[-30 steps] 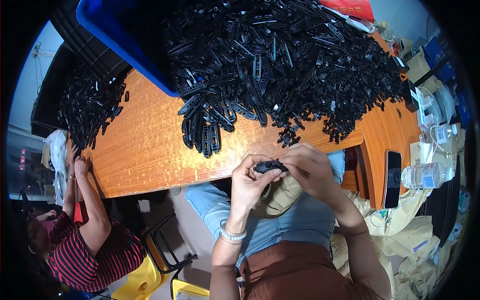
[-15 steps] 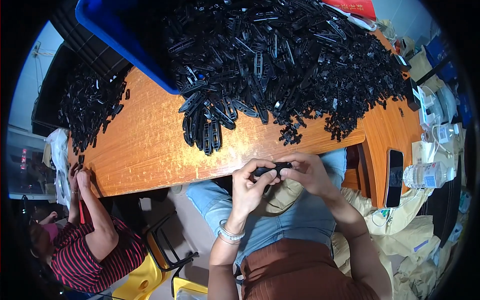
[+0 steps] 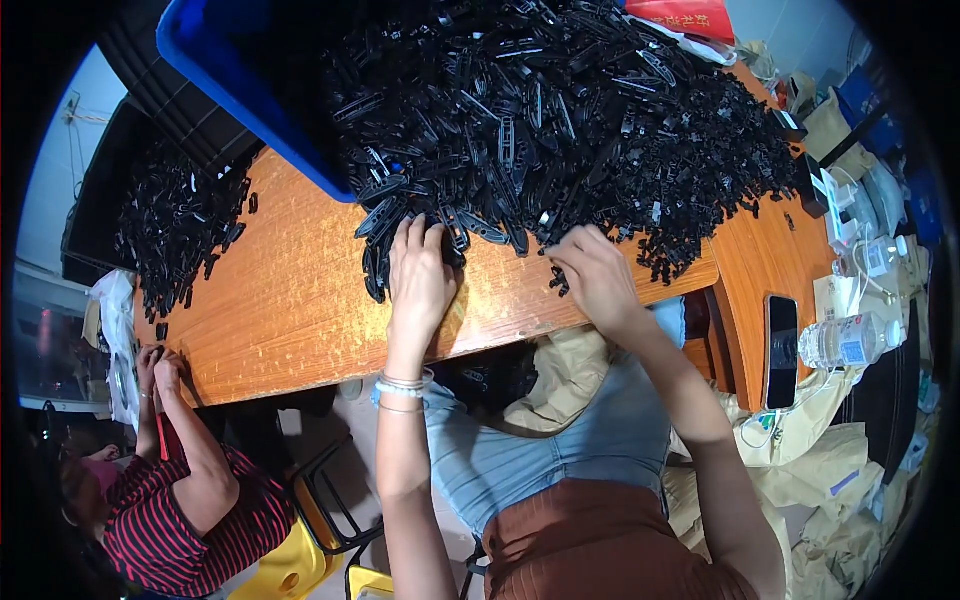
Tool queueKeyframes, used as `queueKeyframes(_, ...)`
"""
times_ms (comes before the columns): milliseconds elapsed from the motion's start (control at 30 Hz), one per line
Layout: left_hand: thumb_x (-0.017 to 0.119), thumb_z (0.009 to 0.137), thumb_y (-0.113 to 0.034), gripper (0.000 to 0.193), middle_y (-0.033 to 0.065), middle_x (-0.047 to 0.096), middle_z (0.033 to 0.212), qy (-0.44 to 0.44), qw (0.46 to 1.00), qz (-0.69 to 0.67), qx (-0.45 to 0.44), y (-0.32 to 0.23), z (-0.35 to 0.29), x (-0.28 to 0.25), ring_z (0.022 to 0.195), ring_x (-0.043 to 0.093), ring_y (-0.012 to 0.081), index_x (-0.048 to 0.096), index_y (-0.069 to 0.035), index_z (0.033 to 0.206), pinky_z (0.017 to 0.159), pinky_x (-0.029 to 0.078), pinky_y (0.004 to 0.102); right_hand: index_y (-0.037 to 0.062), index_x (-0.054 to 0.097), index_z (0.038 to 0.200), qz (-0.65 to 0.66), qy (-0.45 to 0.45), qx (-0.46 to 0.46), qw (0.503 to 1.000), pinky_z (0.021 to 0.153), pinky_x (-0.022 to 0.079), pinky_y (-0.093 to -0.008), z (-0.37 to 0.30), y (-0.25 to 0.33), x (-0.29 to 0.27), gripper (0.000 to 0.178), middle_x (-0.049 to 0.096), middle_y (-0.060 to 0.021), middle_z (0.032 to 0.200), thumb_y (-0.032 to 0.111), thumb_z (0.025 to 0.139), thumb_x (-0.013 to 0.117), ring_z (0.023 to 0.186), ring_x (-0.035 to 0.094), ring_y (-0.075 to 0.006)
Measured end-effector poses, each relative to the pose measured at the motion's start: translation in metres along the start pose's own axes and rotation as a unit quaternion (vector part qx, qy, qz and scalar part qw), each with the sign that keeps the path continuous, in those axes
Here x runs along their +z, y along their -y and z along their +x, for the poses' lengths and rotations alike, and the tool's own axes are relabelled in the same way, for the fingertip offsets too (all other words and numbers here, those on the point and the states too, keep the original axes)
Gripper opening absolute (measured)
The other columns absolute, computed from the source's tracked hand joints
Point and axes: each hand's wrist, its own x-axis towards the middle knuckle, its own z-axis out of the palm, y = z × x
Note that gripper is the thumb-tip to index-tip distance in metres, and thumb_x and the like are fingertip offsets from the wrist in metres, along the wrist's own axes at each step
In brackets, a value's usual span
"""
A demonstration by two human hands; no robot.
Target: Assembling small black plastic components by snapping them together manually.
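Left hand [image 3: 420, 278]; long black part [image 3: 375, 272] beside; axis roughly toward person

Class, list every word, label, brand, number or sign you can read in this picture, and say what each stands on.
Red bag or sheet, top right: a row of light printed characters, left unquoted here.
Nearer bottle, right: label print too small to read reliably.
Farther bottle, beyond it: label too small to read.
Phone: dark screen, no text visible.
Black parts: no readable marking.
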Motion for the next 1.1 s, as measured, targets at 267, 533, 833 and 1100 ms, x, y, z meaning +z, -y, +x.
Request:
queueKeyframes(267,0.055,0.068,0.008,0.032,0.0189,0.057,0.111,-0.022,0.998,0.016,0.056,0.003,0.001,0.002,0.107,0.051,0.0348,0.06,0.002,0.099,0.093,0.042,0.0414,-0.0008,0.063,0.078,-0.252,0.094,-0.029,0.963,0.076,0.041,-0.0363,0.029,0.0,0.005,0.01,0.052,-0.0104,0.082,0.001,0.069,0.061,0.086,0.049,-0.026)
queueKeyframes(533,0.058,0.077,0.003,0.018,0.0164,0.056,0.092,-0.087,0.97,-0.226,-0.016,-0.026,-0.018,-0.013,0.084,0.055,0.0322,0.056,0.003,0.094,0.075,0.045,0.0373,-0.0012,0.059,0.08,-0.317,0.128,-0.059,0.938,0.074,0.041,-0.0347,0.033,0.006,0.012,0.012,0.053,-0.0108,0.083,0.003,0.072,0.053,0.086,0.05,-0.0255)
queueKeyframes(833,0.061,0.077,0.003,0.019,0.0115,0.056,0.088,-0.094,0.944,-0.3,-0.098,-0.045,-0.048,0.004,0.076,0.057,0.0217,0.059,0.002,0.096,0.067,0.046,0.028,-0.0021,0.058,0.086,-0.14,0.154,-0.114,0.972,0.074,0.044,-0.0367,0.032,-0.005,0.013,0.014,0.052,-0.0116,0.083,-0.001,0.073,0.055,0.084,0.053,-0.0279)
queueKeyframes(1100,0.064,0.076,0.002,0.021,0.0087,0.053,0.083,-0.054,0.91,-0.357,-0.203,-0.057,-0.052,0.0,0.07,0.055,0.0171,0.061,0.0,0.096,0.057,0.043,0.0249,-0.0069,0.057,0.1,0.356,0.038,0.134,0.924,0.067,0.052,-0.0268,0.013,-0.006,-0.006,0.015,0.056,-0.0111,0.093,-0.005,0.086,0.053,0.075,0.062,-0.0186)
